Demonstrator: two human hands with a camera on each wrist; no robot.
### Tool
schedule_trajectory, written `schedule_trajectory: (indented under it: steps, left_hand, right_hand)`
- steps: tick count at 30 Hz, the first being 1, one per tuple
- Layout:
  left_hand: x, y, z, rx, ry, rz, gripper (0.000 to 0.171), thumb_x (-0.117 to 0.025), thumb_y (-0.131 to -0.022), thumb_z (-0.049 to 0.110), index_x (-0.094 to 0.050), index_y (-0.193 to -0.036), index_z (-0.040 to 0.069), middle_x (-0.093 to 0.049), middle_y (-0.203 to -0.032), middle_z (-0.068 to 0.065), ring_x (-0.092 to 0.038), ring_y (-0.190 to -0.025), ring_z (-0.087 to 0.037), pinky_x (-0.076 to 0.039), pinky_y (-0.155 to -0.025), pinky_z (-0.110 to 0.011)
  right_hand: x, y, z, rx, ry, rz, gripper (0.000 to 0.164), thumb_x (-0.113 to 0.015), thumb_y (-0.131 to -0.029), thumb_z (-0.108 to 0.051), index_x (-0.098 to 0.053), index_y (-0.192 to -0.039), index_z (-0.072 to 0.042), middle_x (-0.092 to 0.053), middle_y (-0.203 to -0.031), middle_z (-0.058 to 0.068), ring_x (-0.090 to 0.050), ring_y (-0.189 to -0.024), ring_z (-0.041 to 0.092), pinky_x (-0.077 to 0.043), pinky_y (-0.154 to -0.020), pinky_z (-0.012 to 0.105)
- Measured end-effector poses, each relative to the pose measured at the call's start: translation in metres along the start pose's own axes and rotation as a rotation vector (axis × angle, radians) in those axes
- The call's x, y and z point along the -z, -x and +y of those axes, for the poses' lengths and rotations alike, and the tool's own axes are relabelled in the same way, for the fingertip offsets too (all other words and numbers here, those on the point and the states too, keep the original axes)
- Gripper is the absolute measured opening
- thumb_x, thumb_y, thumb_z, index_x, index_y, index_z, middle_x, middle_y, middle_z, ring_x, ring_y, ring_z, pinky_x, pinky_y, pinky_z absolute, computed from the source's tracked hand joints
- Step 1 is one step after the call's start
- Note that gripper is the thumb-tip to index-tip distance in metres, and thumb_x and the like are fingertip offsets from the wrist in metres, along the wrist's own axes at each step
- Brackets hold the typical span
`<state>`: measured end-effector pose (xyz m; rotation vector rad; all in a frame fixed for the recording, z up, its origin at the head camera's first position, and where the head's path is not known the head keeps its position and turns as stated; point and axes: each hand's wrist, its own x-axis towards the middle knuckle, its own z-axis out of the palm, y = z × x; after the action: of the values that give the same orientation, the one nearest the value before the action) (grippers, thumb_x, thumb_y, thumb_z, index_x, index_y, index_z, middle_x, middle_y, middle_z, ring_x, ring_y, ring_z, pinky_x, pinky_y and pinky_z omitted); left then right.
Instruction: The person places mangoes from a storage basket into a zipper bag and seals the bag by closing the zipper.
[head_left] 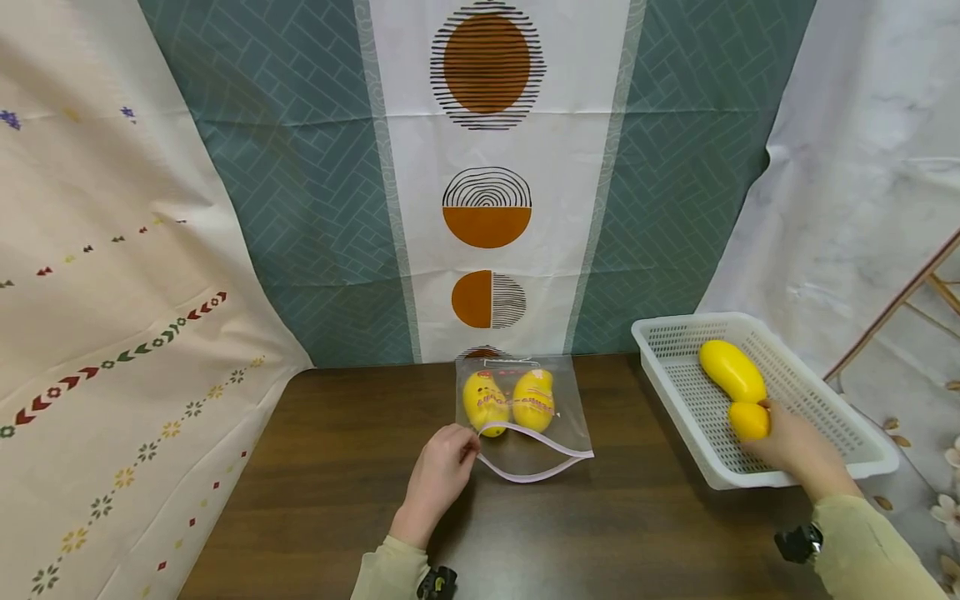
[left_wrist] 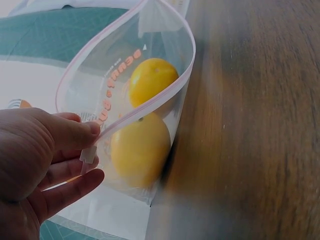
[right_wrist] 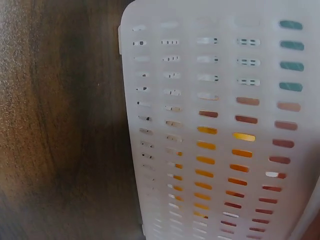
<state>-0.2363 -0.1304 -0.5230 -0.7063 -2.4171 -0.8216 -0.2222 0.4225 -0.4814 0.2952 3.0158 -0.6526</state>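
At the table's middle lies a clear zip bag (head_left: 573, 417) with a pink-edged mouth spread open toward me. Two yellow mangoes, a left one (head_left: 483, 400) and a right one (head_left: 533, 400), are inside it. My left hand (head_left: 438, 475) pinches the left corner of the bag's mouth, by a small clear slider (left_wrist: 88, 154) in the left wrist view. Over at the right, my right hand (head_left: 798, 446) reaches into a white basket (head_left: 675, 429) and grips a yellow mango (head_left: 747, 422). A longer yellow mango (head_left: 731, 369) lies against it. The basket wall (right_wrist: 225, 110) hides that grip in the right wrist view.
The dark wooden table (head_left: 337, 467) ends at a hanging teal and white cloth (head_left: 315, 208) behind the bag. A cream patterned cloth (head_left: 135, 333) hangs on the left, and a pale marbled cloth (head_left: 847, 208) on the right behind the basket.
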Motion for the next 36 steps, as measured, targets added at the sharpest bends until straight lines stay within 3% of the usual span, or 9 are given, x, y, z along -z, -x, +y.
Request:
schedule_trajectory:
  steps: [5,11,16,23,31,36]
  left_hand:
    - [-0.001,0.0,-0.001,-0.014,-0.003,0.011,0.027,-0.089,-0.081,-0.008,-0.072,-0.083,0.013,-0.065,-0.083,0.004,-0.059,-0.076,-0.01,-0.055,-0.067,-0.027]
    - [-0.002,-0.001,-0.002,-0.025,-0.01,0.024,0.028,-0.09,-0.079,-0.008,-0.072,-0.082,0.013,-0.065,-0.082,0.004,-0.059,-0.075,-0.01,-0.055,-0.066,-0.027]
    - [-0.002,0.0,-0.003,-0.024,-0.01,0.02,0.027,-0.09,-0.079,-0.008,-0.073,-0.083,0.013,-0.065,-0.083,0.004,-0.06,-0.075,-0.01,-0.056,-0.066,-0.027]
    - [-0.003,0.001,-0.004,-0.021,-0.017,0.009,0.027,-0.089,-0.08,-0.008,-0.072,-0.083,0.013,-0.065,-0.083,0.004,-0.06,-0.076,-0.01,-0.056,-0.067,-0.028]
    - [-0.003,0.001,-0.003,-0.022,-0.016,0.018,0.028,-0.09,-0.078,-0.009,-0.072,-0.082,0.012,-0.065,-0.082,0.002,-0.06,-0.076,-0.011,-0.056,-0.067,-0.029]
    - [-0.004,0.001,-0.003,-0.017,-0.018,0.014,0.029,-0.091,-0.078,-0.009,-0.071,-0.081,0.012,-0.065,-0.083,0.003,-0.06,-0.076,-0.011,-0.056,-0.067,-0.028]
  right_hand:
    - [-0.001,0.002,0.001,0.033,-0.029,0.142,0.099,-0.082,-0.09,-0.035,-0.027,-0.152,0.019,-0.048,-0.133,0.046,-0.055,-0.103,0.056,-0.045,-0.088,0.073]
    - [-0.001,0.007,-0.01,0.115,-0.081,0.283,0.108,-0.081,-0.093,-0.035,-0.013,-0.167,0.005,-0.036,-0.15,0.047,-0.042,-0.124,0.066,-0.034,-0.099,0.082]
    - [0.0,0.015,-0.021,0.092,-0.104,0.397,0.093,-0.078,-0.097,-0.039,-0.029,-0.163,0.003,-0.039,-0.142,0.045,-0.042,-0.12,0.062,-0.037,-0.095,0.08]
    - [0.004,0.025,-0.041,0.052,-0.153,0.516,0.093,-0.08,-0.094,-0.044,-0.035,-0.162,0.0,-0.043,-0.142,0.041,-0.041,-0.125,0.057,-0.038,-0.094,0.074]
    - [0.004,0.037,-0.064,0.093,-0.22,0.658,0.082,-0.087,-0.087,-0.029,-0.05,-0.155,-0.004,-0.052,-0.138,0.032,-0.049,-0.117,0.049,-0.038,-0.084,0.056]
    - [0.004,0.044,-0.076,0.113,-0.295,0.719,0.079,-0.089,-0.081,-0.018,-0.054,-0.15,-0.004,-0.056,-0.136,0.027,-0.054,-0.117,0.044,-0.036,-0.085,0.025]
